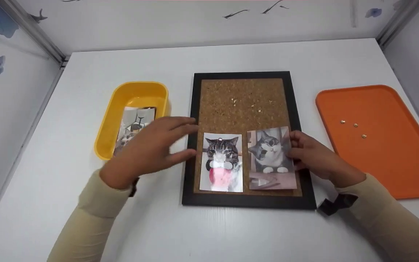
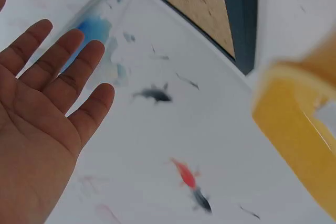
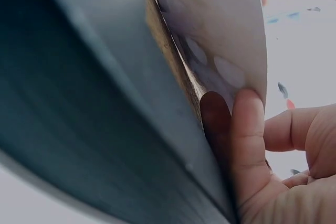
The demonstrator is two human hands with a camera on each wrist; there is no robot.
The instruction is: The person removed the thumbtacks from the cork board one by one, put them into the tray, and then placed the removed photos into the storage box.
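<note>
A black-framed cork board (image 1: 242, 120) lies on the table. On its lower right is a grey-and-white cat photo (image 1: 271, 156), pinched at its right edge by my right hand (image 1: 313, 156). In the right wrist view that photo (image 3: 220, 30) stands tilted up from the cork, with fingers behind and in front of its edge. A tabby cat photo (image 1: 221, 163) lies on the board's lower left, with a small pin (image 1: 220, 139) at its top. My left hand (image 1: 155, 145) hovers by the board's left edge, fingers spread, holding nothing; its palm (image 2: 37, 129) shows bare.
Left of the board stands a yellow bin (image 1: 106, 127) with printed photos (image 1: 136, 122) inside, partly hidden by my left hand. On the right, an orange tray (image 1: 387, 163) carries three small pins (image 1: 355, 125). Several shiny bits (image 1: 234, 102) dot the upper cork.
</note>
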